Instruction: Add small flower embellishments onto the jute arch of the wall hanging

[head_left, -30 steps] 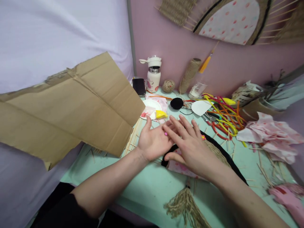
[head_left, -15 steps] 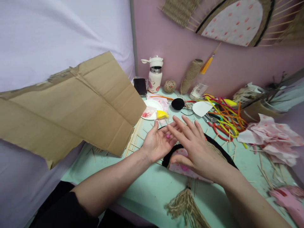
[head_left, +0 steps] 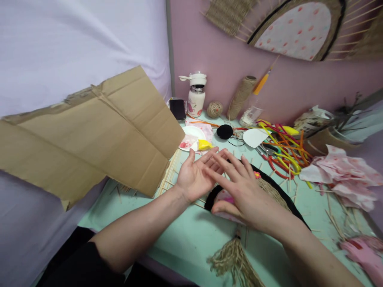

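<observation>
Since a second ago both hands have drifted slightly, the right hand (head_left: pixel 242 191) now lying flatter across the upturned left hand (head_left: pixel 196 175), hiding the small pink bead seen earlier on the palm. Both hands are spread wide, fingers loose, gripping nothing visible, just above the woven jute fan (head_left: pixel 269 191) on the mint table (head_left: pixel 185 239). Its tassel (head_left: pixel 235 259) end points toward the person, long axis running away from the body

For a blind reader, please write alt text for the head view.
Left hand lies palm up, right hand flat across its fingers, above a twine fan on a green table. Cardboard leans at left; a bottle stands behind.
</observation>
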A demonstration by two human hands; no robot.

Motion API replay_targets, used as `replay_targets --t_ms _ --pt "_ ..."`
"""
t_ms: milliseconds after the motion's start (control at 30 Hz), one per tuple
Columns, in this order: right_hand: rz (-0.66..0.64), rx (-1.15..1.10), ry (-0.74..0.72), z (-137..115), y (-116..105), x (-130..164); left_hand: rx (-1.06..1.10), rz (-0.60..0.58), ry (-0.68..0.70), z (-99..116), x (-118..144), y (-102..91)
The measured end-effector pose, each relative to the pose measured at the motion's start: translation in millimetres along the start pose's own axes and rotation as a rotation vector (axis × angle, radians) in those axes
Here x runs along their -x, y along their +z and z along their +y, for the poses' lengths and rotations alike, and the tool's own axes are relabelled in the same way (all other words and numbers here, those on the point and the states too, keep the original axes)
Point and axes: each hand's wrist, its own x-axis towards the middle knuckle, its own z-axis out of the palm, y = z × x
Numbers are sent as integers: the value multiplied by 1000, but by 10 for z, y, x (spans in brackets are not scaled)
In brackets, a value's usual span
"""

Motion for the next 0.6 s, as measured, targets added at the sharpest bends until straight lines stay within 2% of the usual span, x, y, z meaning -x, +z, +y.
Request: replay_targets --t_ms 100,200,267,367,500,600 --pt "33 42 52 17 5 -14 17 -50 -33 -9 13 7" --pt "6 12 -4 0 -4 -27 2 -72 -92 14 24 14" --pt "9 0 -31 -9 -21 -30 3 -67 -65 45 27 19" --pt "64 38 25 -1 -34 -32 14 -72 -28 64 30 22" --pt "42 26 18 5 -25 -34 7 -81 -137 45 30 17" --pt "28 11 -3 15 -12 -29 20 -76 -86 53 27 20"
